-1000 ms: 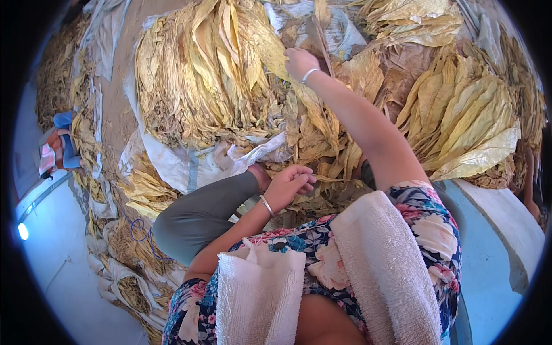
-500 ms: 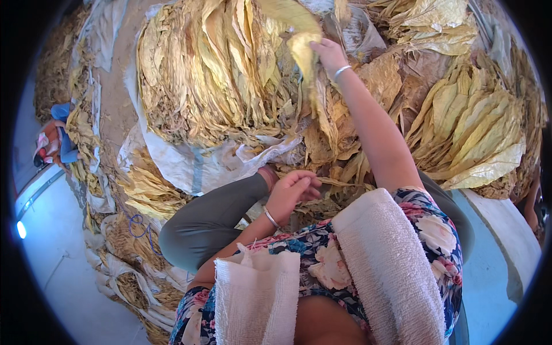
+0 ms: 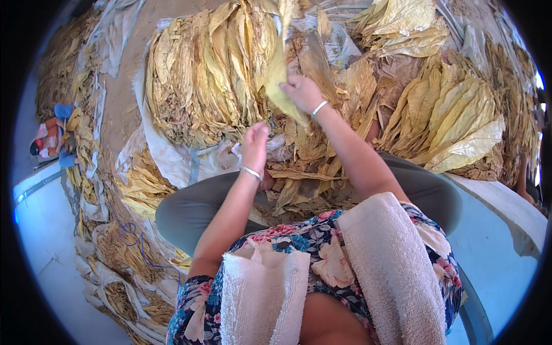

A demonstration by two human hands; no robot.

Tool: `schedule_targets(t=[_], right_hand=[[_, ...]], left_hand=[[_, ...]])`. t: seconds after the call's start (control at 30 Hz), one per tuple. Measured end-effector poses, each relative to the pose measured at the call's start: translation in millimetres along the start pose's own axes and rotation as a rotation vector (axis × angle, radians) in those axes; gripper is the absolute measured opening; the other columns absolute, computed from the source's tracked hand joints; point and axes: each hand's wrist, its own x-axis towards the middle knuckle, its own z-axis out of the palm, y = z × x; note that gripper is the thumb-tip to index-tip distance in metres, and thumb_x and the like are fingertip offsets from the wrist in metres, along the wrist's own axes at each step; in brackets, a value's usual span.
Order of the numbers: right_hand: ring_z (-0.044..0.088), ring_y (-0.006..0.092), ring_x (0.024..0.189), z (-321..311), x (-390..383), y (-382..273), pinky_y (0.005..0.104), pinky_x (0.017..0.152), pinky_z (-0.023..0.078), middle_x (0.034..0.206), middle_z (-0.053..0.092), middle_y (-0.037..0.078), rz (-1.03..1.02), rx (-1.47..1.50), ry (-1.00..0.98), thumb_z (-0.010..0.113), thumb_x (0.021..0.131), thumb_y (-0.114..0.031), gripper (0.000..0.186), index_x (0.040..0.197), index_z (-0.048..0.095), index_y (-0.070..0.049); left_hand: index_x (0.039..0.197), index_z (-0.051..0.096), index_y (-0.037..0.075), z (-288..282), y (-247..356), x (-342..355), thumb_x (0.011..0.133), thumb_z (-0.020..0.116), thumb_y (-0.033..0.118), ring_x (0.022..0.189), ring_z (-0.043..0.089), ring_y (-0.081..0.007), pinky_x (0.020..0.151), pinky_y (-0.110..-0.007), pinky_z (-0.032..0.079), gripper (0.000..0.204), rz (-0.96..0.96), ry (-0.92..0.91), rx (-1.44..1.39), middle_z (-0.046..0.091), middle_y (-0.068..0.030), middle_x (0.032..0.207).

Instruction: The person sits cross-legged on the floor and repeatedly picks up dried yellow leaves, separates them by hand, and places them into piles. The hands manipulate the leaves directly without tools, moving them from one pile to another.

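Observation:
My right hand is closed on a long pale-yellow dried leaf, which hangs beside the large upright-layered stack of golden, crinkled leaves. Lower and to the left, my left hand is raised at that stack's lower edge, its fingers loosely bent and open, with nothing visible in them. Between my crossed legs lies a heap of loose brown leaves. A white plastic sheet shows under the large stack.
A fanned pile of yellow leaves lies at the right, another behind it. A person in blue and pink sits far left. A purple cord lies lower left. At the right edge are a concrete ledge and someone's arm.
My right hand has drawn down and leftward with the leaf. My left hand has moved up and leftward, from over my lap to the large stack's lower edge.

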Motion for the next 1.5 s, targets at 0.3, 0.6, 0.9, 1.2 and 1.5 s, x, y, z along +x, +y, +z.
schedule_targets(t=[0.3, 0.6, 0.9, 1.2, 1.5], right_hand=[[0.053, 0.0133, 0.059, 63.5, -88.3, -1.0, 0.0275, 0.053, 0.044, 0.069, 0.057, 0.007, 0.226, 0.361, -0.356, 0.057, 0.079, -0.027, 0.027, 0.083, 0.059, -0.001], [0.057, 0.0235, 0.068, 58.4, -90.2, -6.2, 0.0317, 0.066, 0.045, 0.072, 0.06, 0.016, 0.189, 0.259, 0.068, 0.056, 0.077, -0.025, 0.032, 0.087, 0.059, 0.005], [0.046, 0.0094, 0.056, 50.4, -96.5, 17.9, 0.0237, 0.048, 0.039, 0.065, 0.054, 0.001, 0.293, 0.699, 0.069, 0.056, 0.079, -0.019, 0.021, 0.089, 0.061, -0.002], [0.047, 0.0082, 0.055, 49.9, -102.3, 4.4, 0.0212, 0.048, 0.039, 0.067, 0.056, -0.001, 0.158, 0.517, -0.075, 0.059, 0.078, -0.021, 0.019, 0.081, 0.063, -0.002], [0.056, 0.0184, 0.078, 50.0, -84.3, 42.5, 0.0291, 0.07, 0.045, 0.086, 0.059, 0.009, 0.363, 1.401, 0.137, 0.052, 0.08, -0.012, 0.018, 0.092, 0.056, 0.001]], left_hand=[[0.096, 0.054, 0.0, -28.8, -19.4, 32.0, 0.085, 0.048, 0.018, 0.072, 0.058, -0.0184, 0.063, -0.027, 0.046, 0.022, 0.108, 0.087, -0.212, 0.06, -0.0097, 0.086], [0.108, 0.052, 0.009, 13.8, -3.5, -31.3, 0.078, 0.05, 0.014, 0.083, 0.053, -0.034, 0.074, -0.036, 0.043, 0.03, 0.566, -0.013, 1.062, 0.053, -0.0165, 0.096], [0.101, 0.051, 0.0, 9.5, -30.8, -1.8, 0.081, 0.055, 0.031, 0.076, 0.055, -0.0112, 0.055, -0.022, 0.046, 0.037, 0.287, -0.081, 0.234, 0.056, -0.0057, 0.089], [0.095, 0.053, -0.001, 6.3, -34.1, 8.8, 0.088, 0.042, 0.034, 0.073, 0.058, -0.0173, 0.063, -0.031, 0.049, 0.037, -0.024, -0.227, -0.053, 0.058, -0.0084, 0.086], [0.106, 0.047, -0.001, 2.8, -15.6, 4.1, 0.09, 0.037, 0.026, 0.086, 0.057, -0.0205, 0.076, -0.034, 0.047, 0.034, -0.167, -0.063, -0.416, 0.057, -0.0107, 0.097]])
